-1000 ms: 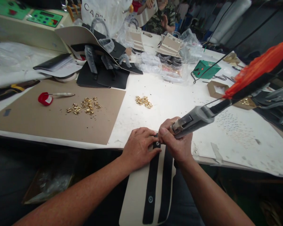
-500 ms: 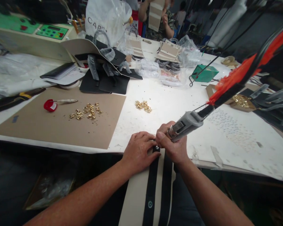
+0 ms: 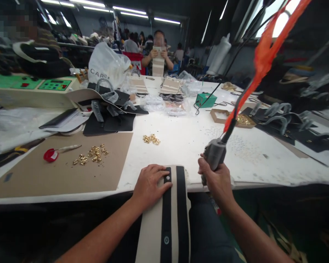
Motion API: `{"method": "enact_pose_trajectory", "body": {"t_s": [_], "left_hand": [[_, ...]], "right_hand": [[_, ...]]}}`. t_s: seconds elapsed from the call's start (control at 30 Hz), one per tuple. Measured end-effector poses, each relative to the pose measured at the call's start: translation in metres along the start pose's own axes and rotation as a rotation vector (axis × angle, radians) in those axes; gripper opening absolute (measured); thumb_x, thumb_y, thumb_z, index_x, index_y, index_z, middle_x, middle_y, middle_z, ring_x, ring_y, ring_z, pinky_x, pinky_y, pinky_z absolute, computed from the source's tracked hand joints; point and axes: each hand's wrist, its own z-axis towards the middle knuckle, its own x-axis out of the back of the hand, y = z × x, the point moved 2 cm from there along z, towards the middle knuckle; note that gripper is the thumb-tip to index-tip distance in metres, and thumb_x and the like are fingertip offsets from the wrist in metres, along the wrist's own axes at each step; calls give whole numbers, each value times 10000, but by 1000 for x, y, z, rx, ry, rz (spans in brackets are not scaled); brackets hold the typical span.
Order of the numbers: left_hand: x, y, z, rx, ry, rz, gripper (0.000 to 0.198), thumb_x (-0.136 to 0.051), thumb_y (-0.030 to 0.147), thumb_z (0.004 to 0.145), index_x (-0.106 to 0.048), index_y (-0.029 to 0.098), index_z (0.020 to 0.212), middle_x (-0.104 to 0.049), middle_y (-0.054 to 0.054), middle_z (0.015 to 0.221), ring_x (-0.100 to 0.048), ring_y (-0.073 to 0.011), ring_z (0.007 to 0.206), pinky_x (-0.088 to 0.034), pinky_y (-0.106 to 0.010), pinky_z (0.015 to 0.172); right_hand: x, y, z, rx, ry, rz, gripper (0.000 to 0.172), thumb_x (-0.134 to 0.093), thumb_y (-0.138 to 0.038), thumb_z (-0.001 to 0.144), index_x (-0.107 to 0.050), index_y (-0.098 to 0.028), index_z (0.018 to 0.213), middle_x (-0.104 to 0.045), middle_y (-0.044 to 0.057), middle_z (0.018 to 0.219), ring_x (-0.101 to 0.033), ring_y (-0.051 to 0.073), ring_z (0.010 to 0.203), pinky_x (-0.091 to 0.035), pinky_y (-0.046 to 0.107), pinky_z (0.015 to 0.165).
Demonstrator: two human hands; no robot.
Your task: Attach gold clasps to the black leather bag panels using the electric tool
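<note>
A cream bag panel [image 3: 153,226] with two black stripes and round snaps lies over the table's near edge and down toward me. My left hand [image 3: 149,184] rests flat on its upper left part, fingers spread beside the top snap [image 3: 168,178]. My right hand [image 3: 216,179] is closed around a grey powered hand tool [image 3: 214,155], held upright to the right of the panel. An orange-wrapped cable [image 3: 259,62] rises from the tool.
A brown cardboard sheet [image 3: 57,179] at left carries gold rings [image 3: 91,155] and a red-tipped tool [image 3: 51,155]. More gold rings [image 3: 151,139] lie on the white table [image 3: 186,142]. Black bag parts, a green-panelled machine [image 3: 33,91] and a green box [image 3: 205,99] stand farther back. A person [image 3: 157,54] sits opposite.
My right hand has lifted the tool off the top snap and swung it upright to the right. My left hand has flattened on the panel. The view has tilted up.
</note>
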Motion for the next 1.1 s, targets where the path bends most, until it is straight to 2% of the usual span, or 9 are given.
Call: {"method": "enact_pose_trajectory", "body": {"t_s": [0.1,0.23,0.37,0.47,0.6,0.67,0.8,0.93,1.1], "left_hand": [[-2,-3,-1,-27,18,25,360,-826,351,841,-729,267,1177,-738,-64,1259,-624,-306,1205,-482,-522,1032],[-4,-3,-2,-52,84,65,457,-830,338,833,-652,237,1241,-708,-81,1270,-615,-303,1203,-484,-511,1055],[-3,1,-6,-19,166,124,462,-871,340,786,-611,215,1146,-685,-95,1203,-599,-323,1171,-490,-498,1008],[-1,6,-9,24,190,179,398,-877,364,771,-583,223,998,-676,-72,1063,-602,-317,1067,-489,-467,923],[3,15,-10,86,157,241,322,-828,411,806,-560,238,845,-661,-38,913,-599,-304,952,-466,-454,868],[5,21,-14,127,153,210,275,-789,430,829,-591,240,823,-677,-45,902,-605,-317,961,-464,-483,899],[12,40,-41,364,265,-133,440,-733,544,839,-684,217,1130,-721,-123,1155,-624,-367,1152,-462,-549,1041],[18,74,-74,570,253,-688,780,-746,606,841,-513,235,1486,-610,-131,1492,-567,-347,1375,-444,-458,1147],[27,101,-82,874,295,-990,653,-756,580,870,-636,205,1391,-723,-105,1358,-639,-324,1309,-452,-442,1165]], "right_hand": [[34,34,-4,-37,24,-262,549,-624,-698,870,-690,-166,987,-729,96,815,-670,301,810,-511,425,780],[62,71,-12,15,25,-339,582,-591,-647,884,-648,-142,1169,-730,160,1086,-672,349,1012,-507,484,936],[77,77,-45,178,257,-324,661,-624,-584,887,-563,-163,1393,-618,188,1383,-580,374,1268,-426,551,1111],[61,80,-82,170,242,-186,512,-654,-513,906,-626,-209,1318,-675,146,1271,-632,333,1194,-482,504,1070],[1,87,-117,-120,-342,212,443,-694,-513,896,-694,-186,1196,-750,90,952,-731,287,840,-603,399,756],[-19,77,-123,-103,-459,354,391,-681,-482,921,-715,-180,1166,-758,86,955,-733,292,863,-607,395,767],[-25,44,-125,186,-389,314,310,-564,-302,1009,-709,-237,1275,-739,75,1110,-708,258,1044,-554,382,980],[-25,27,-138,563,-378,-19,465,-504,-181,988,-608,-259,1434,-698,51,895,-698,188,739,-553,264,682],[-39,19,-162,797,-510,-308,492,-538,-233,956,-580,-213,1445,-735,88,927,-715,222,693,-485,267,512]]}}
